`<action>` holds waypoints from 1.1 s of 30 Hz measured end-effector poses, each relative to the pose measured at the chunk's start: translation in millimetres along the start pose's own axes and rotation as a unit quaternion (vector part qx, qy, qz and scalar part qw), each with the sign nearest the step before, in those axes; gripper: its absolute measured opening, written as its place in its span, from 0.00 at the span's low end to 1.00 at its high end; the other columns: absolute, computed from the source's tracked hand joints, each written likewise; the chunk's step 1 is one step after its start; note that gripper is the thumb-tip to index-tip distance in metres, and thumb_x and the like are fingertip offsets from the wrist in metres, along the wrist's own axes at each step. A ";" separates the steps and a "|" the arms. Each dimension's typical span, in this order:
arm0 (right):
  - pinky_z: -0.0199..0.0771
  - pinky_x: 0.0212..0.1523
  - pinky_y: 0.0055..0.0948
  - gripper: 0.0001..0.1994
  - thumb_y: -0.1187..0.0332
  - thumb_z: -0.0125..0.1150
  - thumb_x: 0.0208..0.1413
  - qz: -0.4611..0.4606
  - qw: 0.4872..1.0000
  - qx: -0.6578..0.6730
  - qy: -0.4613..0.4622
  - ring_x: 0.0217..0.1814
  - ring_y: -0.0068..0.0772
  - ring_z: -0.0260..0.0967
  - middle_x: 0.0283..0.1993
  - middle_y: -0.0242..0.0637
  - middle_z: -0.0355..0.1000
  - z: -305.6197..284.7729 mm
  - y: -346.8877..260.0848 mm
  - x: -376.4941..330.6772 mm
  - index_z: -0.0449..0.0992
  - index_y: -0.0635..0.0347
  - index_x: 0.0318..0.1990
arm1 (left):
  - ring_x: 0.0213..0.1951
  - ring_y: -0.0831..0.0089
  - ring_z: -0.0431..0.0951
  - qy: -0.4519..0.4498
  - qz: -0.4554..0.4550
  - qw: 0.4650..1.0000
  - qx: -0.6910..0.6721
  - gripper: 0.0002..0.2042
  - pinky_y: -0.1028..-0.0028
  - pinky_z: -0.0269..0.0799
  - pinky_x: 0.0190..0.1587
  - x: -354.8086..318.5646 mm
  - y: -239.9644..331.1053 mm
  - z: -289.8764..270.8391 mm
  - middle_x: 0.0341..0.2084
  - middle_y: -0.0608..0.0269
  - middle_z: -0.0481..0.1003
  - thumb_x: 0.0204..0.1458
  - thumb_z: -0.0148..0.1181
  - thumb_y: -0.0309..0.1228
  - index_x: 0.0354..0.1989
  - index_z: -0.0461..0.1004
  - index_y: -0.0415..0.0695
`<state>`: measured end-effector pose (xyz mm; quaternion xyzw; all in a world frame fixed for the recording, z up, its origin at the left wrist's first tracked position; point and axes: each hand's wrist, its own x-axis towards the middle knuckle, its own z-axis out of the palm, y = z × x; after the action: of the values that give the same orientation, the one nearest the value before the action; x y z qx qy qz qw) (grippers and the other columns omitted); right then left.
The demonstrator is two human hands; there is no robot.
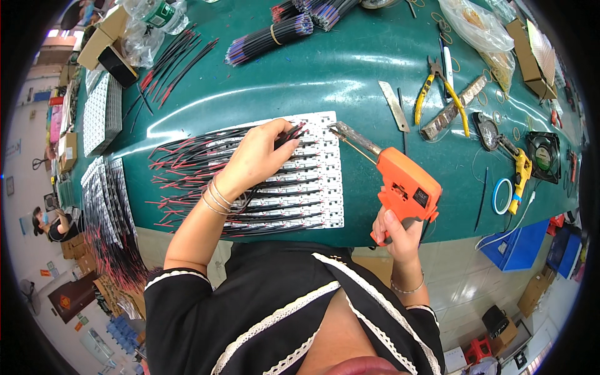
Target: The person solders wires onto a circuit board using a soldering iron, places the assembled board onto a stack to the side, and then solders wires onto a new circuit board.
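A white circuit board panel (334,194) lies on the bench in front of me, with rows of black wires (275,184) running left across it to red ends. Over its upper part, my left hand (257,153) pinches black wires (292,134), their tips near the panel's top edge. My right hand (400,232) grips an orange soldering gun (407,178) by its handle. The gun's metal tip points up and left, close to the panel's upper right corner; whether it touches is too small to tell.
Yellow-handled pliers (425,97), a metal blade (392,105) and a solder-marked bar (455,107) lie beyond the gun. Farther right are a yellow soldering gun (520,175) and a black fan (544,157). Wired panels (106,200) hang over the left edge; wire bundles (269,40) lie behind.
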<state>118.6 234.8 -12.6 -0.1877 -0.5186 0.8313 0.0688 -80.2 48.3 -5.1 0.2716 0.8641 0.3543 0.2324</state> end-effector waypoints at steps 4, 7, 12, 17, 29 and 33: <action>0.59 0.12 0.17 0.10 0.74 0.49 0.51 0.002 1.000 -0.007 -0.014 0.10 0.17 0.56 0.14 0.30 0.60 0.8 -1.3 2.3 0.61 0.69 0.39 | 0.19 0.77 0.64 0.105 0.086 0.990 0.042 0.09 0.77 0.60 0.23 0.9 -5.1 1.2 0.16 0.61 0.68 0.46 0.56 0.29 0.31 0.70 0.35; 0.56 0.09 0.18 0.18 0.71 0.48 0.50 -0.004 0.999 -0.030 -0.016 0.09 0.18 0.52 0.14 0.32 0.57 1.4 -1.3 3.1 0.58 0.73 0.47 | 0.20 0.61 0.67 0.097 0.049 0.994 -0.012 0.10 0.69 0.62 0.26 5.5 6.2 -3.2 0.19 0.51 0.69 0.46 0.55 0.29 0.32 0.69 0.35; 0.56 0.11 0.18 0.07 0.75 0.49 0.51 0.014 1.000 -0.008 -0.024 0.10 0.17 0.55 0.14 0.29 0.60 1.8 -3.8 5.8 0.63 0.68 0.37 | 0.19 0.69 0.66 0.043 -0.012 0.999 -0.005 0.10 0.72 0.62 0.24 16.5 14.9 -5.5 0.16 0.56 0.69 0.44 0.57 0.30 0.29 0.70 0.34; 0.57 0.11 0.17 0.11 0.73 0.49 0.51 0.020 0.999 -0.045 -0.017 0.10 0.17 0.56 0.14 0.30 0.59 3.3 -3.0 8.5 0.61 0.69 0.40 | 0.18 0.76 0.68 0.006 -0.014 0.999 0.052 0.10 0.75 0.64 0.25 27.2 8.0 -0.1 0.14 0.55 0.70 0.41 0.58 0.30 0.23 0.71 0.34; 0.57 0.10 0.17 0.08 0.72 0.48 0.52 0.047 0.995 -0.082 -0.025 0.10 0.18 0.55 0.12 0.29 0.58 3.5 -0.4 12.6 0.61 0.67 0.36 | 0.20 0.64 0.72 0.026 0.026 0.996 0.079 0.09 0.72 0.65 0.26 29.9 2.7 5.9 0.16 0.51 0.70 0.40 0.56 0.29 0.23 0.70 0.34; 0.56 0.09 0.17 0.06 0.72 0.48 0.52 0.049 0.995 -0.083 -0.022 0.09 0.17 0.54 0.12 0.29 0.57 5.0 -1.5 11.9 0.62 0.66 0.34 | 0.20 0.63 0.73 0.034 0.040 0.995 0.082 0.09 0.71 0.65 0.26 29.1 3.4 6.3 0.16 0.51 0.70 0.40 0.56 0.29 0.23 0.70 0.34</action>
<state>105.6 235.0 -12.2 -0.1996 -0.5774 0.7917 0.0010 -97.1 71.9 -12.7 0.3121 0.8860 0.3005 0.1652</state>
